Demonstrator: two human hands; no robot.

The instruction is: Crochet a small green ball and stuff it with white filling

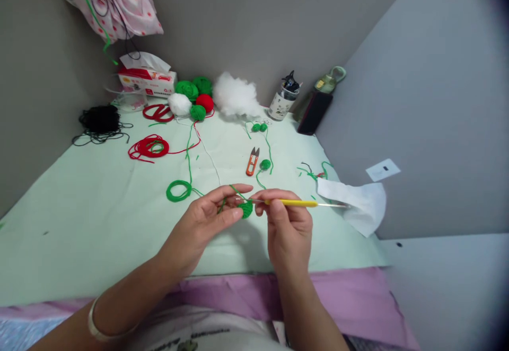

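Between the thumb and fingers of my left hand point(207, 216) is a small round green crochet piece point(246, 209). Green yarn point(235, 191) runs over the raised index finger and trails back to a loose green coil point(178, 191) on the table. My right hand point(289, 229) is closed around the yellow handle of a crochet hook point(296, 202). The hook's metal tip meets the upper edge of the green piece; whether it is inside a stitch is too small to tell. Just beyond the hands lie orange thread snips point(252, 163) and a small green crocheted ball point(265, 165).
Behind are yarn balls point(186, 91), white stuffing point(235, 95), a tissue box point(148, 81), red scissors point(158, 112), a pen cup point(283, 102) and a bottle point(326, 86) behind a dark phone point(315, 111). Red yarn point(149, 147) and black yarn point(101, 120) lie left; white tissue point(363, 202) lies right.
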